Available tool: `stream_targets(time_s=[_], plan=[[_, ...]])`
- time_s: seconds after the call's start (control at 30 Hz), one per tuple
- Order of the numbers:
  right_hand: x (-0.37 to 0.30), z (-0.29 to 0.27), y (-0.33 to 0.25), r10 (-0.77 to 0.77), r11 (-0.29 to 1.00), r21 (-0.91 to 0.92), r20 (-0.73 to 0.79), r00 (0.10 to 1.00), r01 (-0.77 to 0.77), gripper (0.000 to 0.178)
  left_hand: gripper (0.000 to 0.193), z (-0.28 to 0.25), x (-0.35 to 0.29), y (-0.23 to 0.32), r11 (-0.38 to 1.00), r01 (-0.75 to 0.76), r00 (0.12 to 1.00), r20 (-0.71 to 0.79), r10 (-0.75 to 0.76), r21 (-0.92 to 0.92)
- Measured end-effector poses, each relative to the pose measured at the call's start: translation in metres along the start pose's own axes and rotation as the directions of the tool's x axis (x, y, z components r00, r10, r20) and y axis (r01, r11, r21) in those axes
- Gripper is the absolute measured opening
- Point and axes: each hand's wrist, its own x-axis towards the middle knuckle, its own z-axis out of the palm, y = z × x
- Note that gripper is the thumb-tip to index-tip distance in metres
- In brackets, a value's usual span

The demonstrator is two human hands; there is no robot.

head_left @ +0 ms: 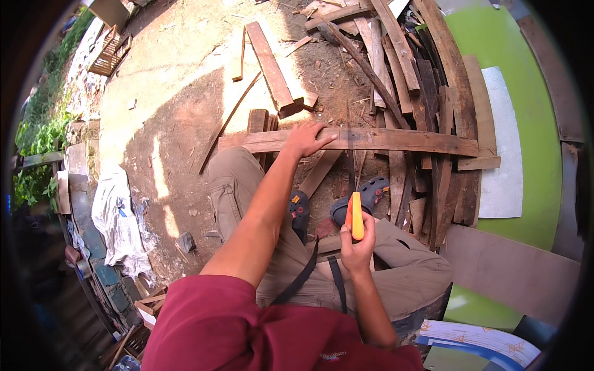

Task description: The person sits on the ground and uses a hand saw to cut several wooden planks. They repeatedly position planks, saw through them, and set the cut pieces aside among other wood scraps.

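A long wooden plank (396, 140) lies crosswise in front of my knees. On top of it my left hand (304, 140) presses down, fingers spread and thumb pointing right along the wood. My right hand (359, 248) is wrapped round the yellow and orange handle of a handsaw (357, 216), close to my lap. The saw's thin blade runs away from me and meets the plank just right of my left hand; how deep it sits in the wood I cannot tell. Short wood blocks (258, 122) stand under the plank's left part.
Scrap boards (427, 80) are heaped on the right beside a green panel (526, 123). A thick beam (270, 68) lies on the dirt ahead. My clog-shod feet (369, 196) are below the plank. White cloth (117, 216) lies at left, near a grey stone (185, 242).
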Motion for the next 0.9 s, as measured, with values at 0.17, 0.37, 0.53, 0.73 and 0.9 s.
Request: stream_targets(time_s=[0.17, 0.37, 0.53, 0.73, 0.9], plan=[[0.009, 0.011, -0.008, -0.004, 0.981, -0.190, 0.145, 0.989, 0.032, 0.055, 0.050, 0.030, 0.014, 0.000, 0.933, 0.337, 0.793, -0.495, -0.355, -0.128], [-0.004, 0.018, -0.010, 0.089, 0.981, -0.172, -0.021, 0.996, -0.092, 0.060, 0.055, 0.012, 0.017, 0.018, 0.883, 0.470, 0.852, -0.259, -0.455, -0.005], [-0.024, 0.019, -0.040, 0.042, 0.969, -0.240, -0.057, 0.997, -0.055, 0.053, 0.053, 0.003, 0.017, 0.020, 0.854, 0.520, 0.842, -0.169, -0.512, 0.004], [-0.032, 0.012, -0.061, 0.158, 0.945, -0.286, -0.031, 0.987, -0.161, 0.032, 0.047, 0.013, 0.020, 0.011, 0.865, 0.502, 0.835, -0.257, -0.487, -0.011], [0.081, 0.055, -0.020, 0.115, 0.943, -0.296, -0.144, 0.983, -0.153, 0.023, 0.045, 0.015, 0.022, 0.020, 0.882, 0.471, 0.850, -0.258, -0.458, -0.013]])
